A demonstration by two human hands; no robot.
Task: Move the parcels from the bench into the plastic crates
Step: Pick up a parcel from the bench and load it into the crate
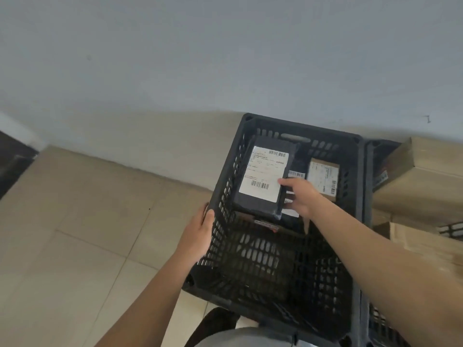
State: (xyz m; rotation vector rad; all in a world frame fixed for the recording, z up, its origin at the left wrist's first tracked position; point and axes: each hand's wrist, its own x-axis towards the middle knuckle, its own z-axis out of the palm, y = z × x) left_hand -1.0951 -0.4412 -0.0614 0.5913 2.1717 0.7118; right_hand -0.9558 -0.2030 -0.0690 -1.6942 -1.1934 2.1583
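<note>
A black plastic crate [355, 186] stands on the tiled floor against the wall. Inside it, a black parcel with a white shipping label [263, 176] leans tilted toward the far left corner. My right hand [300, 196] reaches into the crate and grips that parcel's right edge, thumb on the label. A small brown parcel [323, 179] and another labelled one lie deeper in the crate, partly hidden by my hand. My left hand [200, 234] holds the crate's left rim, fingers curled over the edge.
A second black crate [375, 156] stands right beside the first one. Brown cardboard boxes [423, 176] are stacked at the right, some over that crate. Beige floor tiles [87, 221] stretch to the left. The white wall [175, 71] is right behind.
</note>
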